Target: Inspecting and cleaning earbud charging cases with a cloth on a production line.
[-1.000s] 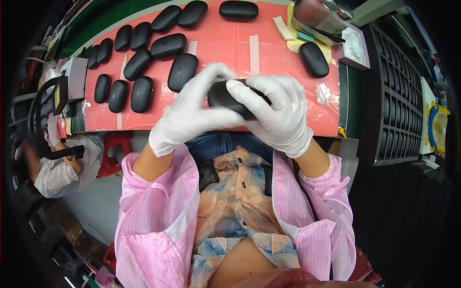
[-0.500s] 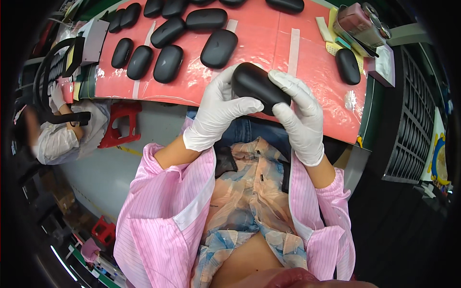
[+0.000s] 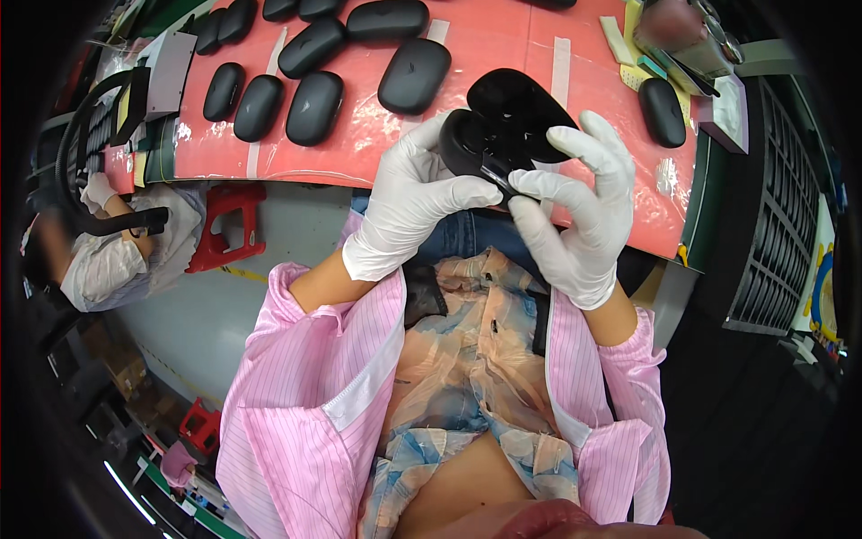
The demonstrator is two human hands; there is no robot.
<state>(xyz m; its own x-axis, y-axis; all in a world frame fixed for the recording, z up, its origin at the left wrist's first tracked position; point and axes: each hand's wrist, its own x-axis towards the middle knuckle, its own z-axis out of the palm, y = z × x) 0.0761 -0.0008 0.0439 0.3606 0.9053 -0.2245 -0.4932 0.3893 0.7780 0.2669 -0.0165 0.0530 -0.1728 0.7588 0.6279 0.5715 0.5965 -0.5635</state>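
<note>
A black rounded case with a hinged lid stands open between my hands, above the table's near edge. Its glossy lid is swung up and away from me, and dark hollows show in the base. My left hand, in a white glove, grips the base's left end with the thumb along its near side. At the right end is my gloved right hand, with thumb and index finger at the base and another fingertip by the lid. Whether anything lies inside the hollows, I cannot tell.
Several closed black cases lie on the red table mat, and another case is at the right. A bin and tissue box stand far right. A co-worker sits left beside a red stool.
The case was closed and is now open, its lid tipped away from me. My right hand has shifted right and its fingers have spread. My left hand keeps its hold.
</note>
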